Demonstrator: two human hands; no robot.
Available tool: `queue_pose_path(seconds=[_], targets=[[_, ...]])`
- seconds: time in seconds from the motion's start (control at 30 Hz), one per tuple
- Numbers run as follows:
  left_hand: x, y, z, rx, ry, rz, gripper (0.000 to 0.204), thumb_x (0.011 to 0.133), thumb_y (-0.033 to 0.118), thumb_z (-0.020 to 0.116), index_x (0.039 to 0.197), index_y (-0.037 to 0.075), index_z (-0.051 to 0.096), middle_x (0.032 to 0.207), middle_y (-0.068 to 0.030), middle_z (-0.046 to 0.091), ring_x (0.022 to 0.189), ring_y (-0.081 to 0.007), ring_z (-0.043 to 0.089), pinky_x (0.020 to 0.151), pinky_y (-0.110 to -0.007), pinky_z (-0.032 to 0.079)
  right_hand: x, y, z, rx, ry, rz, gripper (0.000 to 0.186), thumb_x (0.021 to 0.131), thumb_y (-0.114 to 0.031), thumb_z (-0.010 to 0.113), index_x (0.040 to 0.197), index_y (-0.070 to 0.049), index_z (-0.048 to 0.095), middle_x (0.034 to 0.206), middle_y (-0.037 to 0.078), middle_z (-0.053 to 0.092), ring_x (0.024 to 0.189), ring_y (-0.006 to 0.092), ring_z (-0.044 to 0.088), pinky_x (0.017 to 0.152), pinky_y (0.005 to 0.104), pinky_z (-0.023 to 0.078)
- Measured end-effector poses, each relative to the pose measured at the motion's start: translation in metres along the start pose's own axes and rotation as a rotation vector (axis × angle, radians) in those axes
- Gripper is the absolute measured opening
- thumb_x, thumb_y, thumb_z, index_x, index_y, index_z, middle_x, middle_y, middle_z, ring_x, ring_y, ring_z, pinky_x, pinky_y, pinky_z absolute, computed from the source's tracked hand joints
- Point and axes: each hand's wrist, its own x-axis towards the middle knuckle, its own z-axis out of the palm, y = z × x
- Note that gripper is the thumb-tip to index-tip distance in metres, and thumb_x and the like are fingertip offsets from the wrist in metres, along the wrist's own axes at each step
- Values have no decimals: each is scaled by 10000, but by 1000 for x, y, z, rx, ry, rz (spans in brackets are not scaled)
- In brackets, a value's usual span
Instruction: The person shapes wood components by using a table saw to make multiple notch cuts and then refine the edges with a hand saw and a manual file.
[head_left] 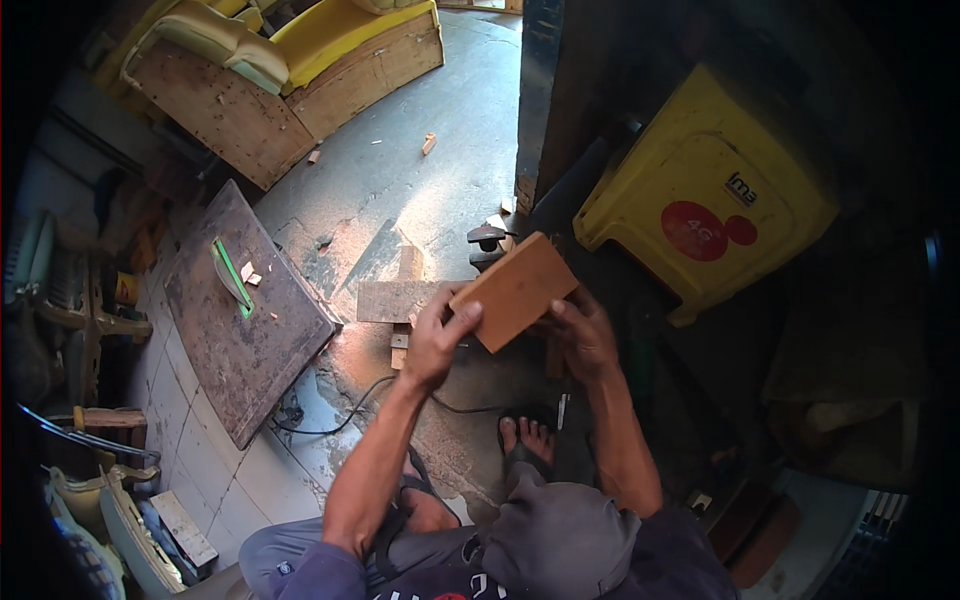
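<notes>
Both hands are closed on a flat wooden block (515,290), held tilted above the floor: the left hand (437,338) grips its near-left corner, the right hand (580,335) its right underside. Beyond the left hand lies a wood offcut (395,300); farther left, a dark board (245,310).

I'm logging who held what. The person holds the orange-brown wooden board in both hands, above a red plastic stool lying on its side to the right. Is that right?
Not quite: the stool is yellow, with only a red round mark on it. The rest stands: in the head view the left hand and right hand both grip the orange-brown wooden board.
</notes>
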Motion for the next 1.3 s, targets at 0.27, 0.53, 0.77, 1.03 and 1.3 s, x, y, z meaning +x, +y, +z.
queue_pose_path(seconds=[0.27, 0.53, 0.77, 1.03, 1.3], targets=[[106, 51, -49, 763, -87, 174, 497, 1001, 291, 688, 1406, 45, 540, 1303, -161, 644, 1226, -273, 607, 1031, -404, 506, 116, 28, -77, -601, 70, -94, 450, 1013, -270, 631, 1395, -39, 575, 1237, 104, 664, 1063, 191, 673, 884, 362, 570], [111, 31, -77, 700, -140, 141, 451, 987, 239, 706, 1388, 90, 563, 1312, -132, 654, 1251, -243, 597, 1075, -405, 481, 199, 39, -31, -591, 32, 377, 464, 1055, -410, 515, 1222, -3, 665, 988, 113, 738, 820, 230, 732, 724, 370, 580], [106, 22, -78, 615, -154, 132, 430, 962, 177, 727, 1366, 114, 595, 1252, -72, 661, 1224, -207, 605, 1065, -396, 493, 268, 81, -76, -506, -80, 406, 342, 986, -291, 664, 1191, -18, 678, 1008, 137, 734, 862, 224, 723, 689, 380, 609], [110, 27, -77, 594, -158, 98, 443, 949, 188, 744, 1362, 102, 608, 1273, -77, 656, 1214, -208, 611, 1060, -389, 513, 292, 64, -38, -679, -532, 465, 384, 1062, -310, 556, 1363, -84, 630, 1067, 124, 737, 897, 210, 713, 862, 362, 564], [92, 29, -85, 460, -66, 126, 486, 884, 166, 811, 1329, 89, 633, 1234, -99, 679, 1201, -234, 625, 1041, -412, 516, 294, -20, 85, -666, -770, 421, 725, 1072, -629, 347, 1453, -36, 514, 1192, 153, 723, 1105, 229, 686, 933, 435, 576]])
